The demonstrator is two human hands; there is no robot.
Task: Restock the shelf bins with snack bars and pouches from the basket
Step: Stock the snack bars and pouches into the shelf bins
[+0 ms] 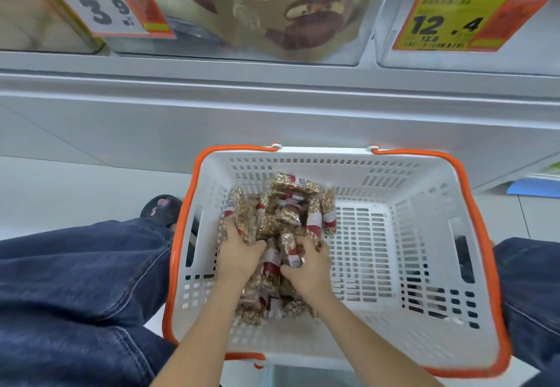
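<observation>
A white plastic basket [418,235] with an orange rim stands on the floor between my knees. Several clear-wrapped nut snack bars [295,186] with red and white bands lie heaped in its left half. My left hand [238,253] grips a bar [244,220] at the left of the heap, fingers curled round it. Just beside it, my right hand [309,265] holds another bar [289,247], thumb and fingers wrapped round it. Above, a clear shelf bin [372,17] holds a brown pouch [272,7].
A grey shelf ledge [272,89] runs across above the basket. Price tags reading 3.9 [106,7] and 12.4 [451,20] hang on the bins. My jeans-clad legs [75,280] flank the basket, with a dark sandal [162,211] at left.
</observation>
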